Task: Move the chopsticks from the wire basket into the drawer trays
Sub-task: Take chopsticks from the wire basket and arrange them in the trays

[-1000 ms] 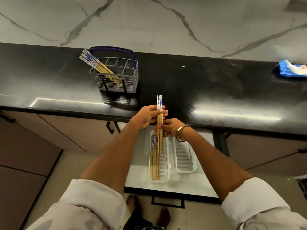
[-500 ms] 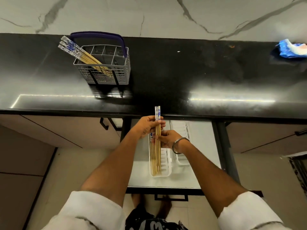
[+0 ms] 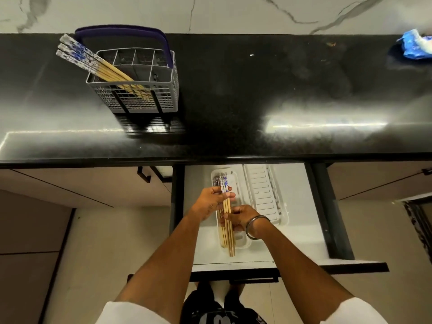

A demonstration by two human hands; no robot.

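Lowered over the tray, blue-patterned wooden chopsticks (image 3: 227,208) lie bundled.

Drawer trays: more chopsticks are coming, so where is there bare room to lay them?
The right tray lies bare between the left tray and the drawer floor. The left tray is crowded: chopsticks lie in it, and the left hand and right hand hold a bundle over it.
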